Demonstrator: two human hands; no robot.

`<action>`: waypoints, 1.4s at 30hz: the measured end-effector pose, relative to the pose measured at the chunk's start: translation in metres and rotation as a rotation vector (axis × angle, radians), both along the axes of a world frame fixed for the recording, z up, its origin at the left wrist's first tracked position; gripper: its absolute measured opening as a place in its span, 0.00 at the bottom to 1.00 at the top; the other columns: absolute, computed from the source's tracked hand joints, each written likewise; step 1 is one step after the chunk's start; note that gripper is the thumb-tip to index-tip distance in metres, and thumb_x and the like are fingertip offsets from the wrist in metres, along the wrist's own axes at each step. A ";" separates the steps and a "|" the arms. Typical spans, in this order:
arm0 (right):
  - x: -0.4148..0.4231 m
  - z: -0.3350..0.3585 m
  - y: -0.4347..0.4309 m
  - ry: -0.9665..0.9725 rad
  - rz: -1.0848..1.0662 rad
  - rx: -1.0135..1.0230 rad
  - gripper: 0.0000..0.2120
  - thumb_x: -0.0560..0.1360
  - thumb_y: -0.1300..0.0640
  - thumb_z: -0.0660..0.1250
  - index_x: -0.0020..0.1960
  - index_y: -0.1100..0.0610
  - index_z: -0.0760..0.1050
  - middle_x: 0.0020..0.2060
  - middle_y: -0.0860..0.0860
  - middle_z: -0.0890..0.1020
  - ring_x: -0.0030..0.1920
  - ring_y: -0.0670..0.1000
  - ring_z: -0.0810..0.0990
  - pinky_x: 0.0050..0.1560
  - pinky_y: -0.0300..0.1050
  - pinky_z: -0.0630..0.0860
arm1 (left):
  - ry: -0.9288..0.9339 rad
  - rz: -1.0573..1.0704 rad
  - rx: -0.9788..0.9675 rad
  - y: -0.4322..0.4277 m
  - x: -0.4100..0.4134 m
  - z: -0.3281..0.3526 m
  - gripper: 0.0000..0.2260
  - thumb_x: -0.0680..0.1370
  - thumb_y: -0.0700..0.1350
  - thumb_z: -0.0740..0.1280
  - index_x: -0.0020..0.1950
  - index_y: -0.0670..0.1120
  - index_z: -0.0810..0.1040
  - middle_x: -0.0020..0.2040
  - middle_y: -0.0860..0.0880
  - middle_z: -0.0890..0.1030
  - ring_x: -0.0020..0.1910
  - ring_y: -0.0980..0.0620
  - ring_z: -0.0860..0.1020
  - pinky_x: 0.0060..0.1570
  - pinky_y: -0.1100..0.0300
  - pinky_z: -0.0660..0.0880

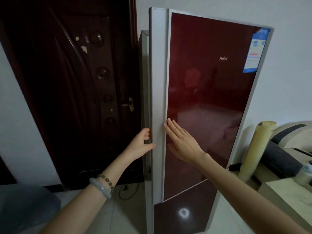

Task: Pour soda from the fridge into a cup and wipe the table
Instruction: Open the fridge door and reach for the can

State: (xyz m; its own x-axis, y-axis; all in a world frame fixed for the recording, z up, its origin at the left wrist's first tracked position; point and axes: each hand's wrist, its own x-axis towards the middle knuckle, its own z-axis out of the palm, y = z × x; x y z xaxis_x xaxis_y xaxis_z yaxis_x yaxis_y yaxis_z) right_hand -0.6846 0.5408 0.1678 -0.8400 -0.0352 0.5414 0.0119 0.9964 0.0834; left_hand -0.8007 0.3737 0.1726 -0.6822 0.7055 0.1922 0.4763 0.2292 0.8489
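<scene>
Early stage. Left hand (pixel 141 144) grips the fridge door (pixel 207 102) edge; right hand (pixel 181 141) flat, fingers straight, on its front. Soda, cup, wiping all remain.

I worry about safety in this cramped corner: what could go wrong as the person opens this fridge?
1. The left hand curls its fingers round the edge of the fridge door, into the gap behind it. With the right hand flat on the front, a push shut could pinch them.
2. A cable loops on the floor by the fridge; a foot might catch it.
3. The yellowish roll leans close on the right; a wide-swinging door may knock it.
</scene>
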 end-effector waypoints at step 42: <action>0.320 -0.046 0.006 0.029 -0.539 0.612 0.37 0.70 0.56 0.63 0.76 0.53 0.52 0.76 0.60 0.40 0.76 0.58 0.41 0.73 0.61 0.41 | 0.532 -0.345 0.108 0.068 0.273 -0.044 0.31 0.79 0.54 0.60 0.77 0.51 0.50 0.77 0.53 0.51 0.73 0.60 0.48 0.72 0.58 0.52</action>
